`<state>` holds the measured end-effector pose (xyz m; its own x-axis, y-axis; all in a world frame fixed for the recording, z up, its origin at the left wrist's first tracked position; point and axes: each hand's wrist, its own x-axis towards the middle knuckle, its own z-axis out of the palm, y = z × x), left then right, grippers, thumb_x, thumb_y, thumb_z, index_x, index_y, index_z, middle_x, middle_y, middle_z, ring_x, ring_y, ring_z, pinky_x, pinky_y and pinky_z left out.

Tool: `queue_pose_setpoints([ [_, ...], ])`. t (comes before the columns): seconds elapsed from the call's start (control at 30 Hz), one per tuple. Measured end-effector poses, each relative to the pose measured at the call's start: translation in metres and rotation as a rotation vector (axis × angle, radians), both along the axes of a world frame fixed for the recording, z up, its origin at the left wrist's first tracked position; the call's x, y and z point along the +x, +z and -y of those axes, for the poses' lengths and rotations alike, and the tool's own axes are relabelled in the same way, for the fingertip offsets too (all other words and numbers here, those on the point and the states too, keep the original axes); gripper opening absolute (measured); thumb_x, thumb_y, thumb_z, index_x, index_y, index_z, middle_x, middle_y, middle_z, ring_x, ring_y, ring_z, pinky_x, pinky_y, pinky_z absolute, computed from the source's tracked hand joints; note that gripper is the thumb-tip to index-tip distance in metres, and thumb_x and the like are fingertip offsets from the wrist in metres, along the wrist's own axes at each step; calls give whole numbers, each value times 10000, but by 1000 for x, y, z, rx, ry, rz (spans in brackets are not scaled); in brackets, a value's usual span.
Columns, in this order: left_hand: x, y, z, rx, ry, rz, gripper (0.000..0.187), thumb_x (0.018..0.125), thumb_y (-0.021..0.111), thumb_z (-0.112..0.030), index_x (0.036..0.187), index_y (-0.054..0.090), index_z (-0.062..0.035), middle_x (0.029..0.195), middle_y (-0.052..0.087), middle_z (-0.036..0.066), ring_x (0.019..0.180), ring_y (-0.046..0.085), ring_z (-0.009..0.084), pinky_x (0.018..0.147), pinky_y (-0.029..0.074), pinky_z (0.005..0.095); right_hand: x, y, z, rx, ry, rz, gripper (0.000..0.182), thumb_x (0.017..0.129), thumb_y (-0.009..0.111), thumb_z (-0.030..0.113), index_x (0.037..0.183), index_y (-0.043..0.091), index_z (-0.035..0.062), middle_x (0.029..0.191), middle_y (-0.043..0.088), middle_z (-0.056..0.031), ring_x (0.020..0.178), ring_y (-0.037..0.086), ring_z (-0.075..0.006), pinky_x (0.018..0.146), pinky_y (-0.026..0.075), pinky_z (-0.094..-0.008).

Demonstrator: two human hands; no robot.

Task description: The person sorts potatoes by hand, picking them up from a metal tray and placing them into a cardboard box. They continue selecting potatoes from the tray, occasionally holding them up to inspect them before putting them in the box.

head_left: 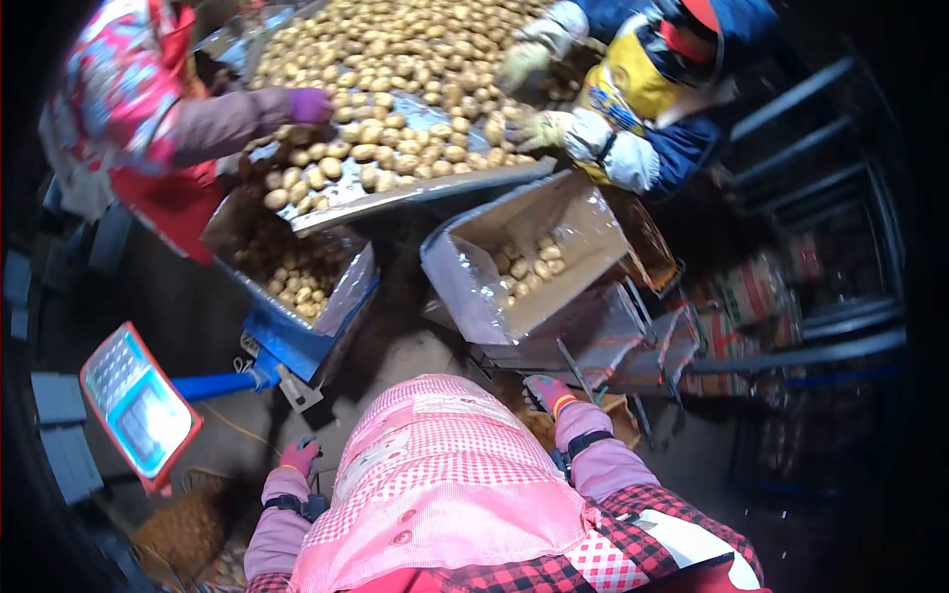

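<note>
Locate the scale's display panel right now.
The display panel is at the left of the head view, at the end of the blue pole, lower left of the left potato carton and left of the person's left hand.

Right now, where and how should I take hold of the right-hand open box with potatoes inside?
Probably grip the box by the rims of its two end walls, left hand on the left, right hand on the right, coming from your near side. Its open top leaves those rims exposed, and one long side faces you. Shiny plastic over the walls may slip.
</note>
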<state>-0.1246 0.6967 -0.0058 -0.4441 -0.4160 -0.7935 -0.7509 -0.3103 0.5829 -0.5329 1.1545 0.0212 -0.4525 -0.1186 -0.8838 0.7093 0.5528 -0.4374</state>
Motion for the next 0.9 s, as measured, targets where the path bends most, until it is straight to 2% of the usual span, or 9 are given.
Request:
queue_pose_setpoints([
  [0.17, -32, -28, 23, 95, -93, 20, 497, 815, 684, -199, 1263, 586, -7, 1044, 682, 103, 842, 675, 179, 753, 533, 314, 52, -1, -62, -162, -413, 90, 340, 976, 523, 337, 1220, 607, 116, 1028, 685, -67, 852, 659, -211, 686, 538, -359],
  [0.3, -107, -9, 44, -17, -257, -30, 552, 830, 706, -237, 1304, 547, -2, 1088, 673, 113, 920, 657, 169, 795, 523, 311, 67, -92, -134, 58, -126, -128, 393, 974, 517, 339, 1280, 573, 99, 1091, 679, -109, 927, 661, -284, 788, 527, -406],
  [0.4, -208, 44, 46, -185, -313, -154, 599, 843, 708, -240, 1365, 496, -36, 1142, 654, 112, 1034, 617, 174, 905, 482, 318, 6, 86, -17, 457, 365, -221, 398, 971, 520, 323, 1277, 577, 75, 1110, 666, -158, 962, 657, -314, 845, 511, -385],
  [0.43, -253, 77, 37, -213, -320, -233, 622, 842, 711, -235, 1390, 476, -58, 1172, 643, 117, 1064, 606, 180, 939, 465, 321, -7, 79, -21, 445, 362, -209, 398, 971, 520, 323, 1277, 577, 75, 1110, 666, -158, 962, 657, -314, 845, 511, -385],
  [0.5, -325, 100, 30, -274, -434, -427, 678, 813, 738, -203, 1418, 449, -103, 1217, 628, 114, 1091, 602, 199, 951, 458, 326, -27, 62, -36, 273, 286, -759, 333, 936, 597, 329, 1134, 654, 68, 994, 705, -91, 851, 665, -221, 790, 510, -348],
  [0.57, -398, 139, 9, -495, -616, -544, 743, 761, 767, -160, 1426, 438, -122, 1245, 619, 127, 1113, 609, 262, 969, 456, 360, -66, 76, -21, -26, -240, -751, 319, 950, 589, 340, 1133, 656, 87, 928, 693, -47, 799, 650, -165, 707, 512, -312],
  [0.67, -479, 140, -4, -807, -972, -611, 770, 723, 782, -156, 1415, 446, -126, 1239, 619, 148, 1134, 595, 334, 973, 459, 397, -140, 115, 0, -112, -566, -539, 326, 966, 574, 344, 1160, 638, 91, 878, 661, -23, 712, 604, -110, 598, 479, -269],
  [0.83, -517, 90, -2, -632, -1127, -358, 713, 742, 759, -262, 1388, 473, -169, 1200, 630, 176, 1122, 585, 369, 944, 473, 412, -251, 91, -3, -51, -533, -510, 517, 900, 630, 433, 1219, 589, 27, 877, 664, -57, 709, 609, -133, 604, 483, -262],
  [0.9, -528, 103, -17, -569, -1200, 156, 618, 802, 683, -332, 1372, 492, -190, 1151, 650, 185, 1076, 611, 375, 919, 488, 415, -274, 73, 0, 52, -430, -497, 576, 872, 652, 447, 1231, 574, 3, 906, 675, -82, 756, 631, -156, 647, 503, -273],
])
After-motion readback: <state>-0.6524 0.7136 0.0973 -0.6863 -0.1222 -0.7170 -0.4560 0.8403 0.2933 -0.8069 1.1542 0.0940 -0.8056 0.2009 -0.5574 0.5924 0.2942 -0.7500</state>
